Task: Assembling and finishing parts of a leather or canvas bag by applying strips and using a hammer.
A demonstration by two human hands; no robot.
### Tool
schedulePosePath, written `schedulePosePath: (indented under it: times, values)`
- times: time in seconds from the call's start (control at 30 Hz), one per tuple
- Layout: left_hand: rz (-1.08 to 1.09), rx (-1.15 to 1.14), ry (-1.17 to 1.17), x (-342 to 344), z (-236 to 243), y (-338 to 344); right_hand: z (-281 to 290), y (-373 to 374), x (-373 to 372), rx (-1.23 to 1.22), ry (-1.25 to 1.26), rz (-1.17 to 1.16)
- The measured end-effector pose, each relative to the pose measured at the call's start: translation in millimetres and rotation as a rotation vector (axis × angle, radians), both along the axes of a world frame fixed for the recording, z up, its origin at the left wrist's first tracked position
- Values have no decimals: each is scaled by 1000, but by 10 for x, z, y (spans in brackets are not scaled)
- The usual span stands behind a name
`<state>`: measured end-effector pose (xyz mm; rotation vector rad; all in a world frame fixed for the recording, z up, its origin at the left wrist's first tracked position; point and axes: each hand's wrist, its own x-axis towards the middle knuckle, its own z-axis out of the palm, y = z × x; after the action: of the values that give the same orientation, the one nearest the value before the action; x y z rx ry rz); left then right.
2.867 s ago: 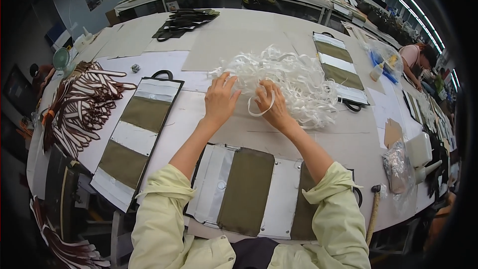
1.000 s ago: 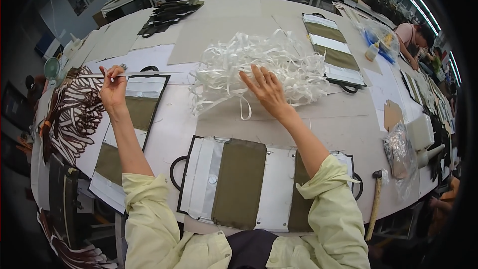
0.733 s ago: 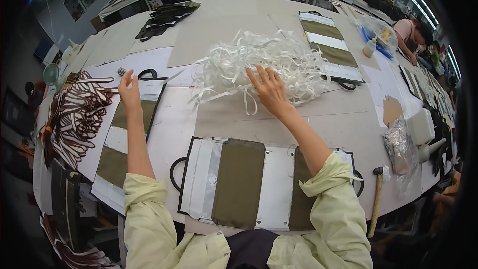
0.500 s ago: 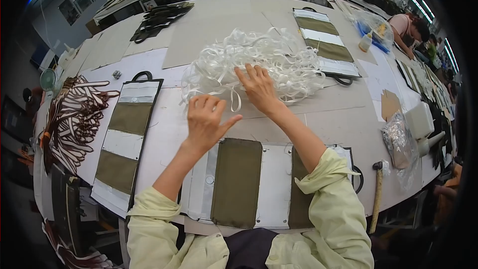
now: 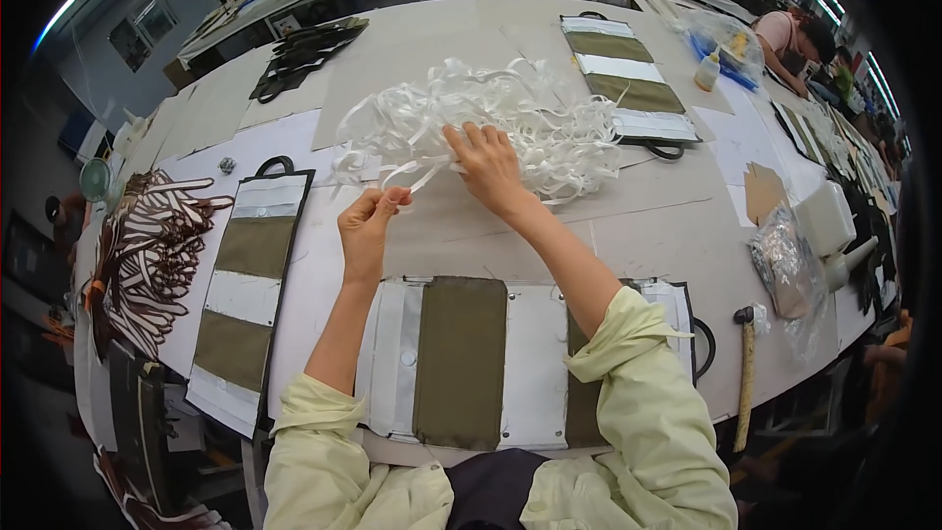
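Okay, left hand (image 5: pixel 371 236) is pinching a white ribbon (image 5: pixel 427 176) between thumb and fingers, rest of the hand curled, just off the near left side of the ribbon pile (image 5: pixel 554 123). Right hand (image 5: pixel 486 169) is resting on the pile's near side, fingers extended and slightly parted — can't tell if they're catching any strand. Pile is sitting loose and tangled mid-table (image 5: pixel 657 236). Front panel (image 5: pixel 461 363), green and white, is lying along the near edge, partly under the right forearm. Left panel (image 5: pixel 255 245) is slanting toward the left edge, brown-and-white strips (image 5: pixel 162 260) bunching beside it; far panel (image 5: pixel 628 88) is lying right of the pile, toward the far edge. Hammer (image 5: pixel 746 373) is pointing its handle at the near edge — plastic bag (image 5: pixel 785 270) lying nearby, toward the right edge.
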<state>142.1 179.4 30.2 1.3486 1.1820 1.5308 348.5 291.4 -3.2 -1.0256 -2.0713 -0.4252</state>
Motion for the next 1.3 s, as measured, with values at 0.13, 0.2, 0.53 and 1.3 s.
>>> schedulePosePath:
  times: [0.13,0.2,0.53,1.3]
  values:
    - [69,-110,-209,-3,-110,-75,165,138,-116,-77,38,-58]
    - [50,-95,-509,111,-95,-20,148,214,-98,-36,40,-84]
    - [48,-166,-583,-388,-283,431,77,70,209,-10,49,336]
    - [-49,451,661,1101,-69,577,-98,-230,2252,-365,529,-289]
